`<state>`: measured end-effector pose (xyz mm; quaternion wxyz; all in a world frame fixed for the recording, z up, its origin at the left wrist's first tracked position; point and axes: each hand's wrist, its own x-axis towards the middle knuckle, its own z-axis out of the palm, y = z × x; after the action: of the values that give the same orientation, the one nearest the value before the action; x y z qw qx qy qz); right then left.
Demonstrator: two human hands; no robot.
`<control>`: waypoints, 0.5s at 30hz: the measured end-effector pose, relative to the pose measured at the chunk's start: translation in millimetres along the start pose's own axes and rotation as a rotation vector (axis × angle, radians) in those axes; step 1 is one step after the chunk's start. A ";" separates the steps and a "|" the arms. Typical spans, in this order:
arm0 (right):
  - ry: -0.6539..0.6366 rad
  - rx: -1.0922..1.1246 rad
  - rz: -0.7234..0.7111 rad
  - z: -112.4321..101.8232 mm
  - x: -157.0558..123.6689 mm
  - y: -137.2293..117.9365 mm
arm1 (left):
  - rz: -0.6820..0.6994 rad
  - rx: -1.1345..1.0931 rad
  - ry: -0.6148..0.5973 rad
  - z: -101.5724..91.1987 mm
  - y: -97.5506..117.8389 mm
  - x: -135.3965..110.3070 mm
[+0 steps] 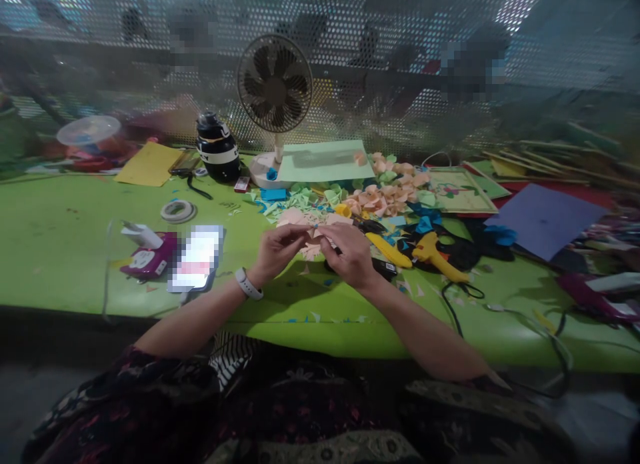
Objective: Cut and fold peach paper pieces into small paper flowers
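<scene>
My left hand [284,251], with a white band [249,284] on its wrist, is closed in a pinch above the green table. Fingertip to fingertip with it, my right hand [350,251] is closed in a pinch too. A tiny bluish thing [315,226] shows between the fingertips, too small to name. Pale peach paper pieces [295,217] lie just behind and below the hands. Beyond them spreads a heap of folded peach paper petals [387,196] and light green ones [305,196]. A yellow glue gun [433,253] lies to the right of my right hand.
At left are a phone [196,259], a purple gadget [153,257] and a tape roll [178,211]. A black bottle [218,151] and a fan [275,84] stand at the back. Purple paper [547,221] and a cable [453,311] lie at right. A perforated screen [350,57] rises behind.
</scene>
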<state>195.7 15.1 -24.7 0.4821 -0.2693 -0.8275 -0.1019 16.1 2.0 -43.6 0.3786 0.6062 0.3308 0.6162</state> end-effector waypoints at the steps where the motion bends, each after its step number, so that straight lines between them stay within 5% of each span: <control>1: 0.002 -0.016 -0.012 -0.5 0.3 0.1 | 0.039 0.031 0.003 -0.6 -0.5 0.3; 10: -0.044 -0.052 0.008 0.7 -1.0 -0.2 | 0.489 0.403 -0.062 -7.1 -4.7 4.9; 15: -0.053 0.008 0.097 -0.5 0.2 1.6 | 0.423 0.443 -0.131 -9.8 1.6 3.7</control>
<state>196.9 16.4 -24.4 0.4654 -0.3100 -0.8263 -0.0681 6.4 5.0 -40.8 0.1210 0.7678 0.2984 0.5539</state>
